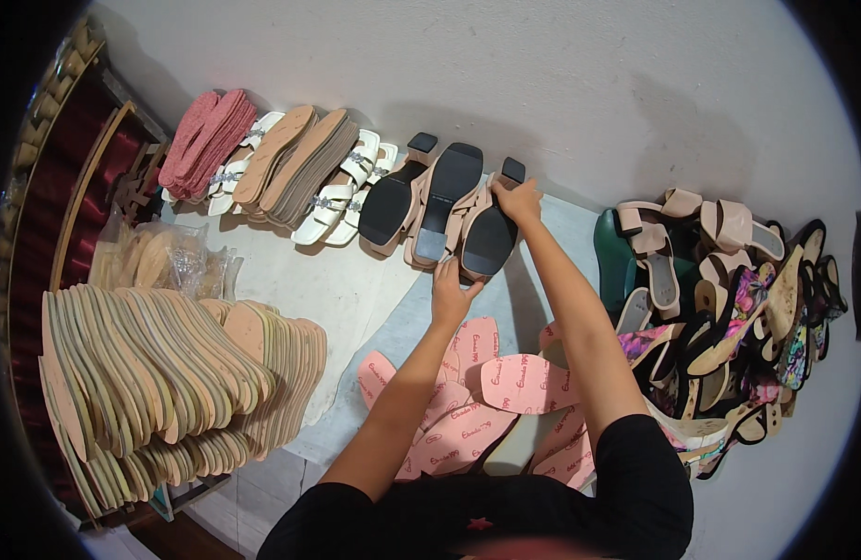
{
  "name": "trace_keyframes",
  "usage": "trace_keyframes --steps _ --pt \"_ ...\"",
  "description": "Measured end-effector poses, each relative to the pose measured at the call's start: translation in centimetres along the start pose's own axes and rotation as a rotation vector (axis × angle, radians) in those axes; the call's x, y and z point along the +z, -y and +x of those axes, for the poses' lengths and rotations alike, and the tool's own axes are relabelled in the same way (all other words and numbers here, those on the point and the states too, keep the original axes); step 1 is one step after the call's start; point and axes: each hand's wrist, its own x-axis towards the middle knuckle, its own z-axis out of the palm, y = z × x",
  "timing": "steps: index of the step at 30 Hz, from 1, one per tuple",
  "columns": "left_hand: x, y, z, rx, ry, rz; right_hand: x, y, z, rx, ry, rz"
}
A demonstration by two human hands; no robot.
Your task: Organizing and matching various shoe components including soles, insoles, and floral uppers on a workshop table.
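Note:
At the far middle of the table lies a row of beige heeled sandals with dark soles. My right hand (518,201) grips the heel end of the rightmost upturned sandal (488,241), its black sole facing up. The fingers of my left hand (454,297) close round that sandal's toe end, beside the lower end of the middle sandal (440,210). That middle sandal stands with its grey insole and dark part showing. Another upturned sandal (387,207) lies on the left, black sole up with a square heel.
White strappy sandals (332,205), stacked tan insoles (304,168) and pink textured insoles (204,140) line the wall. Many stacked insoles (160,364) fill the left, near a plastic bag (164,257). Pink printed insoles (463,434) lie before me. Assorted sandals (720,308) are piled at right.

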Motion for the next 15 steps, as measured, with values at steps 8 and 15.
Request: trace_keyframes --steps 8,15 --pt "-0.6 0.8 -0.3 -0.051 0.02 0.051 1.6 0.2 -1.5 0.27 0.296 0.113" --pt "-0.5 -0.1 0.0 -0.019 0.019 0.074 3.5 -0.3 0.1 0.23 0.265 -0.051"
